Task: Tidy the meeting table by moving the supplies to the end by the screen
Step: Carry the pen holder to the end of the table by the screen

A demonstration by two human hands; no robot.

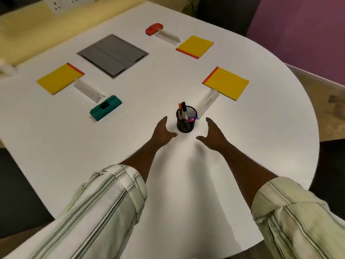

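Observation:
A black mesh pen cup (186, 120) with several markers stands on the white table (261, 137). My left hand (162, 132) is just left of the cup and my right hand (212, 134) just right of it; both have straight fingers, hold nothing and do not touch it. Three yellow notepads lie at the left (60, 78), far right (195, 46) and right (226, 83). A folded white name card (207, 103) leans beside the cup; two more lie at the left (88, 90) and far end (167, 36). A green eraser (105, 108) and a red eraser (154, 28) rest on the table.
A grey cable hatch (112, 55) is set flush in the table's far middle. A socket strip (61, 4) sits on the cream wall beyond. A purple wall (308, 30) lies to the right. Dark chairs flank the table's near edges.

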